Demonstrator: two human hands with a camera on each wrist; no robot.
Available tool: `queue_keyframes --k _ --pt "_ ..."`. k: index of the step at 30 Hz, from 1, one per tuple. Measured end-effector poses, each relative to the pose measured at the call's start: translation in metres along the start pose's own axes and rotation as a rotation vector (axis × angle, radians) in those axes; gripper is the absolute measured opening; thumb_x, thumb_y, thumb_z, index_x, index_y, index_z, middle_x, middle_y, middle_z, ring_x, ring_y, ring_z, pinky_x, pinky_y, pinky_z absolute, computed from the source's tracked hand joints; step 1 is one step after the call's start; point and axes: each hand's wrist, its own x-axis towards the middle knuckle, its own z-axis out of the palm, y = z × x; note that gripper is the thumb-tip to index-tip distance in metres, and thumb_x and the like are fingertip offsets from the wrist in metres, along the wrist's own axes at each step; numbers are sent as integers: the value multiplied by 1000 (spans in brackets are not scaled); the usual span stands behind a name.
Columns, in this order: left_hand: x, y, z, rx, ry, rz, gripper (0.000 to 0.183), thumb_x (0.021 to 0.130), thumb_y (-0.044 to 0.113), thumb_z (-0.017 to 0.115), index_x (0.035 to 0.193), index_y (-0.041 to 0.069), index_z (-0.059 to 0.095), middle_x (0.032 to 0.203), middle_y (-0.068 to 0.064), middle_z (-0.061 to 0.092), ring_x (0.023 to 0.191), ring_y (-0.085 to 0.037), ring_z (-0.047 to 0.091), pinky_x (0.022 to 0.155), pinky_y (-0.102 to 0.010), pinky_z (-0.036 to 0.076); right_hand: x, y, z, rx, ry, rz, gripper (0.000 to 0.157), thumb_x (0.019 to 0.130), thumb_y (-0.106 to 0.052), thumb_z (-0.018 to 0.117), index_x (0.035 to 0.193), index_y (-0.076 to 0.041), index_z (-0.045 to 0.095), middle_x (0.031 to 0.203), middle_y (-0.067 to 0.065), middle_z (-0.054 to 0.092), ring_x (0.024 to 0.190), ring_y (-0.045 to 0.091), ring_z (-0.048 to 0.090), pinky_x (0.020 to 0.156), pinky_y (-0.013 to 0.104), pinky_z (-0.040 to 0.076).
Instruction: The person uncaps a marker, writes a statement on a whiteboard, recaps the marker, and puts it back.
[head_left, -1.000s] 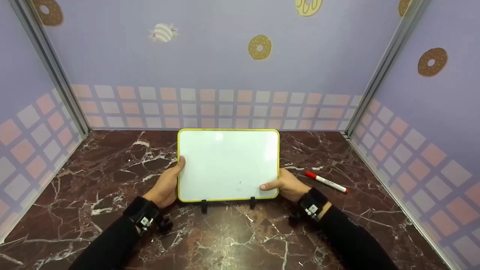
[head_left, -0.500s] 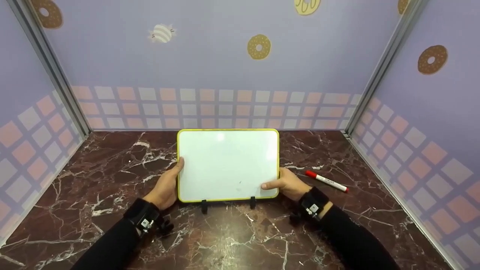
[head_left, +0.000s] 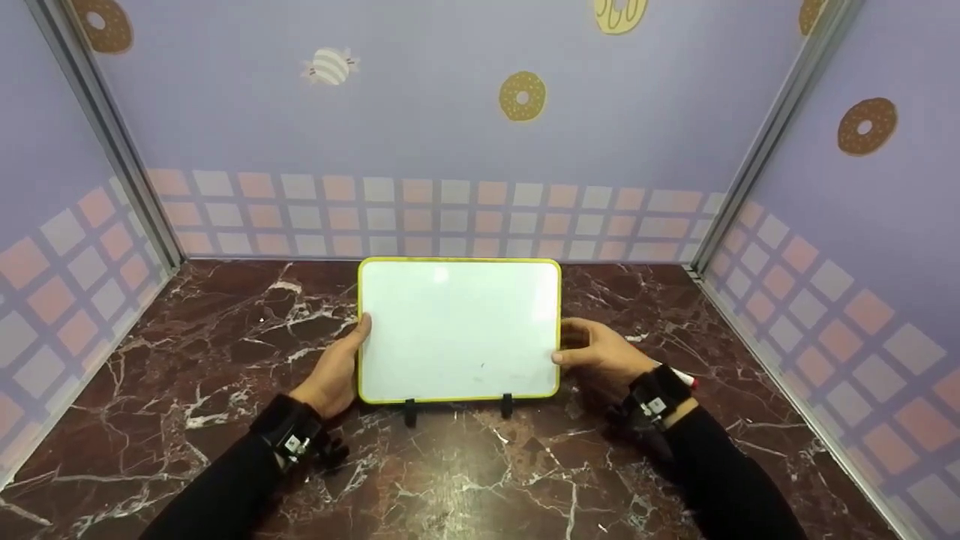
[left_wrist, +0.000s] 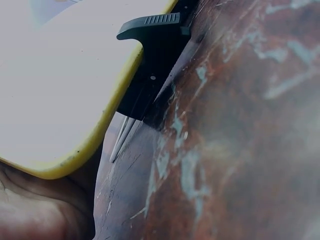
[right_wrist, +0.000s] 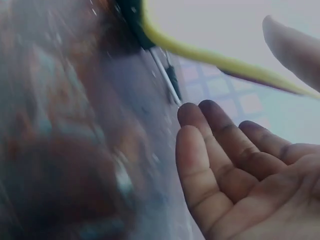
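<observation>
A small whiteboard (head_left: 459,330) with a yellow frame leans upright on a black stand (left_wrist: 150,65), whose two front hooks catch its lower edge. At the board's left edge my left hand (head_left: 330,379) grips it, thumb over the front and the other fingers hidden behind. My right hand (head_left: 609,356) is beside the right edge with its fingers loosely extended, holding nothing; the right wrist view shows a gap between the fingers (right_wrist: 192,155) and the yellow frame. Only the tail of a red and white marker (head_left: 688,379) shows beyond the right wrist.
The dark red marbled tabletop (head_left: 465,480) runs back to a lilac wall (head_left: 420,135) with checks and printed doughnuts. Similar panels stand at the left and right, joined by metal corner posts (head_left: 772,142).
My right hand has let go of the whiteboard's right edge and shifted right, its wrist now covering most of the marker. The left hand and the board have stayed put.
</observation>
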Motion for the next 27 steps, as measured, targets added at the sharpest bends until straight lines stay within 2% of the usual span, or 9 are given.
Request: queue_keyframes --k 6,10,16,22,27 --pt "0 0 0 13 2 -4 74 114 68 44 152 6 56 127 -12 75 117 -30 74 100 -50 62 -11 -11 -25 -288 87 -15 72 99 -11 86 158 10 50 144 30 66 126 36 70 101 39 64" --pt "0 0 0 9 2 -8 72 114 68 44 151 7 56 127 -12 75 117 -31 74 100 -51 62 -16 -12 -40 -469 160 -6 70 100 -19 88 156 7 55 140 29 69 123 37 71 99 36 63" --pt "-2 -1 -3 6 -22 -12 75 114 69 42 155 7 52 130 -12 74 119 -32 73 101 -52 61 -18 -8 -54 -735 251 30 65 99 -30 89 149 4 64 129 20 74 111 30 71 96 44 59" --pt "-4 -1 -4 1 -5 -7 73 115 68 41 154 7 53 128 -12 75 117 -31 74 100 -52 62 -23 -3 -66 -808 270 78 66 98 -31 90 149 3 64 132 22 73 114 34 70 101 53 58" --pt "-2 -1 -2 -11 -25 -3 70 115 67 42 152 9 56 128 -12 76 117 -31 74 101 -52 62 -31 0 -78 -845 254 166 71 97 -34 91 150 3 63 137 24 71 122 40 69 105 60 57"
